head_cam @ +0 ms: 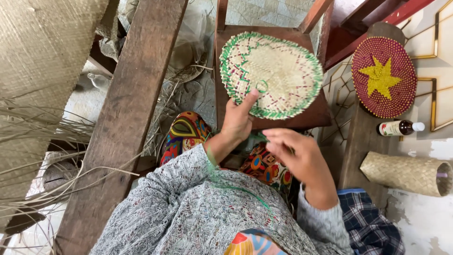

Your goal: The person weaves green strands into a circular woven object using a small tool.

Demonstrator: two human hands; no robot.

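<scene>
We see the round woven mat, pale with a green edge, lying flat on a small wooden stool, which steadies it. Our left hand pinches its near rim, thumb on top. Our right hand hovers loosely curled below; whether its grip holds a strand we cannot tell. A red mat with a yellow star rests on the bench alongside.

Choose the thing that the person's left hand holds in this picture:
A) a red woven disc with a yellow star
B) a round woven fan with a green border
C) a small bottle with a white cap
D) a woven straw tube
B: the left hand grips the lower edge of the round woven fan with a green border, thumb pressed on its face, over the wooden stool.
</scene>
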